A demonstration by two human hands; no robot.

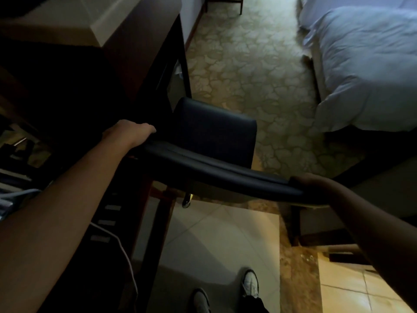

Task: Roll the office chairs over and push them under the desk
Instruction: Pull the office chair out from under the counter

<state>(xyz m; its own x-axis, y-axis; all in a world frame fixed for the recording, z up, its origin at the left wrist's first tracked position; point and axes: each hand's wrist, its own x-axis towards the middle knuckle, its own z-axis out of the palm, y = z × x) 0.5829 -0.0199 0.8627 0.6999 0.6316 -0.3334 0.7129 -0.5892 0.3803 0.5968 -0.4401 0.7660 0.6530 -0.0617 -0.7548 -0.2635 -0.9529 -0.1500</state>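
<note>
A dark padded office chair (214,132) stands in front of me, its seat next to the corner of the dark wooden desk (135,53) on the left. Its curved backrest top (214,175) runs across the middle of the view. My left hand (133,132) grips the left end of the backrest. My right hand (316,184) grips the right end. The chair's base is mostly hidden under the seat; one shiny metal part (186,201) shows below the backrest. Part of the seat sits by the desk's edge.
A bed with pale bedding (365,71) lies at the right, with patterned carpet (248,64) between it and the desk. Pale floor tiles (214,240) lie under my shoes (250,283). A white cable (126,256) hangs at the lower left. A low dark unit (327,222) stands at the right.
</note>
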